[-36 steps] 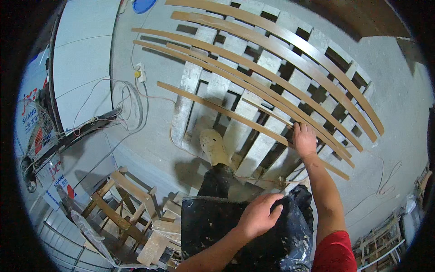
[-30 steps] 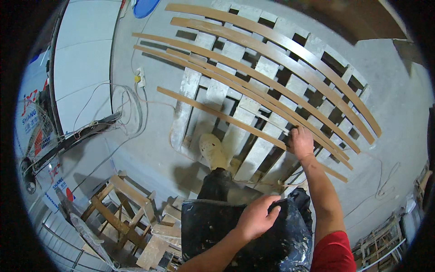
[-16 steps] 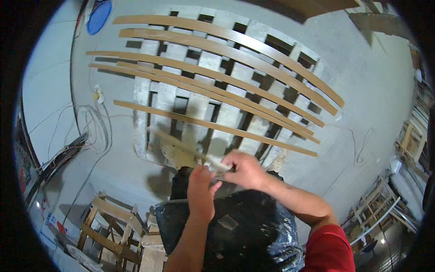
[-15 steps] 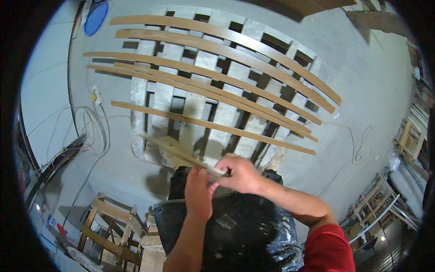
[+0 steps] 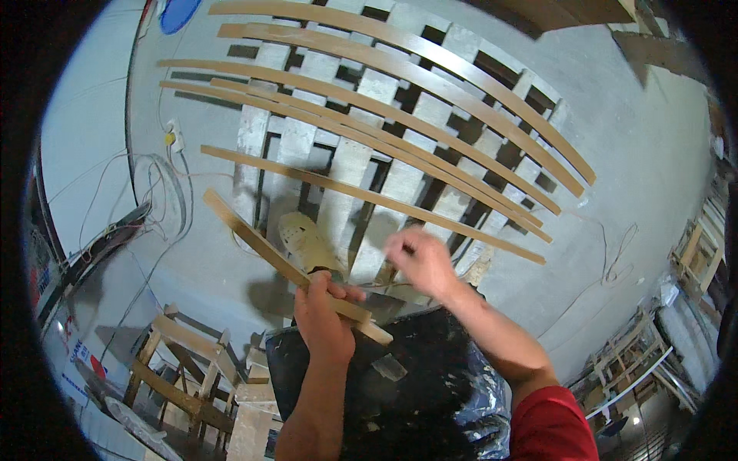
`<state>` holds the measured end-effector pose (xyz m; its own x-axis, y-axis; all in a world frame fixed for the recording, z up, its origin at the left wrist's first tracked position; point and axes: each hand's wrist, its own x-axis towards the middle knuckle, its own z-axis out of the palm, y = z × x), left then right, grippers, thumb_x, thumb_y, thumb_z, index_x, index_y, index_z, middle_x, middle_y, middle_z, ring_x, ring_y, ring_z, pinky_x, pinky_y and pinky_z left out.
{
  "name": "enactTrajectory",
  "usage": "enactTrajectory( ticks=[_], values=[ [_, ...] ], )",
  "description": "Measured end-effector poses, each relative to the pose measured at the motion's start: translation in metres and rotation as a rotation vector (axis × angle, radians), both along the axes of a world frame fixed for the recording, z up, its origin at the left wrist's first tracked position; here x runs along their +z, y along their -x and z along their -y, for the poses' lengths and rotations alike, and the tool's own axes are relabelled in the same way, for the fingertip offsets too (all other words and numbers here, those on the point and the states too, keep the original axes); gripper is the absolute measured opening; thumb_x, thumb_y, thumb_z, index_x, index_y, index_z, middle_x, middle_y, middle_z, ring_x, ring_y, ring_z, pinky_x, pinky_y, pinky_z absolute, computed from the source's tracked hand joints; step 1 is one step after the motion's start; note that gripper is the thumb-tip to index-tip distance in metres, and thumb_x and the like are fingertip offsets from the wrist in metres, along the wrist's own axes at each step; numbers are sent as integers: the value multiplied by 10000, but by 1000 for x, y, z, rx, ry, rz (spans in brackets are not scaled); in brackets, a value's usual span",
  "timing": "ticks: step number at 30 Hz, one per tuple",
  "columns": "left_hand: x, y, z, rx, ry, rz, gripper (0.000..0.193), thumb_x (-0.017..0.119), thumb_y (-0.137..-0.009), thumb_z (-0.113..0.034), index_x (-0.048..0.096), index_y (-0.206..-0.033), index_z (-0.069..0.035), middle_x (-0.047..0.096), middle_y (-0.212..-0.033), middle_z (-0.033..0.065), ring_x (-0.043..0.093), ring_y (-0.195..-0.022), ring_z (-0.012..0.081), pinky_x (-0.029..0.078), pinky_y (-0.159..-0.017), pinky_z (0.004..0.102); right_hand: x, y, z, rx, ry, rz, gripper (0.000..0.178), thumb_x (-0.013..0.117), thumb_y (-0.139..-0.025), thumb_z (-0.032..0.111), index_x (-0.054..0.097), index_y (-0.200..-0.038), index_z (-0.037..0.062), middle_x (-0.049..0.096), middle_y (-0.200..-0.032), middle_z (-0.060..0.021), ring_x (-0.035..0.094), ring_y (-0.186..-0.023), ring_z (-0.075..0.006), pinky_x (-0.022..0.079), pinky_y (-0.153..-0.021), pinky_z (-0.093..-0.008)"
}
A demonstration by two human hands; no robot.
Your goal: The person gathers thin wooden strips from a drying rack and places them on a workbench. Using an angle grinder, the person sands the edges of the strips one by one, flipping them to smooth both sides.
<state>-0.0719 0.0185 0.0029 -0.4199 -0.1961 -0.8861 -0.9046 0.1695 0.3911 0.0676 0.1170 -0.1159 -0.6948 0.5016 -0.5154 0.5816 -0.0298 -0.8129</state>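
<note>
The left hand [image 5: 324,315] is closed around a short wooden strip [image 5: 261,250], a paler piece [image 5: 378,333] projecting beyond its lower end; the right hand [image 5: 421,261] is apart from both, its fingers curled and slightly blurred, so that whether they meet cannot be told. Half a second earlier both hands are at the strip; now only the left holds it, and the strip, previously seen nearly edge-on, shows a broad face. The slatted pallet [image 5: 377,238] lies on the floor beyond the hands, and the right hand is above its near edge. Across it lie six long strips [image 5: 400,63], unchanged in arrangement, two of them close together; the thin short piece among them in the first frame is no longer there. The dark, spattered apron [image 5: 407,384] covers the lap, the lower end of the held pieces now above its upper edge. A wooden frame [image 5: 184,338] stands at lower left. A pale, stained shoe [image 5: 304,240] shows between the held strip and the right hand.
</note>
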Motion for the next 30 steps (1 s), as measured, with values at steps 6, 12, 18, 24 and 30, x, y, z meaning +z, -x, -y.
enactTrajectory(
  ticks=[6, 12, 18, 24, 30],
  values=[
    [-4, 13, 15, 71, -75, 57, 147, 617, -992, -264, 560, -1007, -129, 497, -728, -16, 492, -550, 151, 440, -529, 353, -122, -7, -3, 430, -531, 433, 442, 727, -834, 174, 576, -1234, 63, 621, -1145, -167, 627, -1060, -354, 531, -887, -465],
    [-3, 20, 30, 137, -80, 79, 186, 631, -993, -272, 597, -1088, -115, 518, -723, -23, 491, -547, 137, 434, -522, 356, -156, -20, -7, 466, -381, 314, 457, 736, -823, 156, 542, -1229, 74, 623, -1105, -172, 638, -1008, -389, 534, -879, -476],
    [-4, 25, 38, 188, -132, 75, 145, 640, -992, -263, 584, -1035, -136, 536, -734, -24, 492, -545, 139, 424, -522, 356, -130, -18, -28, 486, -185, 257, 433, 765, -808, 192, 590, -1160, 9, 585, -1102, -219, 611, -1027, -437, 516, -894, -501],
    [-7, 21, 42, 238, -148, 99, 147, 640, -1006, -280, 555, -1004, -159, 547, -768, -18, 492, -563, 138, 420, -533, 348, -54, -11, -28, 493, -45, 230, 375, 724, -804, 255, 631, -1065, 2, 624, -1003, -221, 643, -956, -441, 533, -857, -507],
    [-16, 18, 43, 268, -139, 90, 224, 612, -1033, -364, 531, -1003, -157, 548, -799, -16, 507, -613, 137, 419, -539, 323, 42, -10, -4, 421, 168, 117, 358, 746, -767, 200, 626, -1027, -14, 611, -931, -216, 640, -881, -412, 531, -796, -475]
  ],
)
